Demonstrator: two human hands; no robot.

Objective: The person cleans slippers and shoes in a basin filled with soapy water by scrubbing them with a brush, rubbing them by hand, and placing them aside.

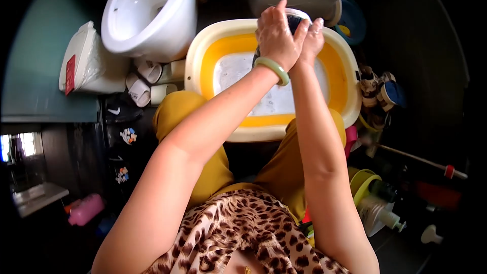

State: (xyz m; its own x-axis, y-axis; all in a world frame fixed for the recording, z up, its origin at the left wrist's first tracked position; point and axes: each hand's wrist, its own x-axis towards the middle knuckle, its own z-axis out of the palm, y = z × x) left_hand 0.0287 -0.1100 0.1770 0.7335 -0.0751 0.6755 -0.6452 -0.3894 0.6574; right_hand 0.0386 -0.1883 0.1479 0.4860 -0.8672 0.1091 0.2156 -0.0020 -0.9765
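Note:
Both my hands are wet and close together over the far side of a yellow and cream basin (195,61). My left hand (278,40), with a green bangle (274,67) at the wrist, presses on a dark item with a white edge (296,19), perhaps a shoe. Beside it, my right hand (311,44) holds the same item from the right, its fingers partly hidden. Most of the item is covered by my hands. Cloudy water (233,73) lies in the bottom of the basin.
A white toilet (177,25) and a lidded bin (106,73) stand at the upper left, with slippers (138,90) near them. Shoes (378,89) lie right of the basin. Lower right are a green tub (361,185), a pump bottle (378,213) and a rod (416,158).

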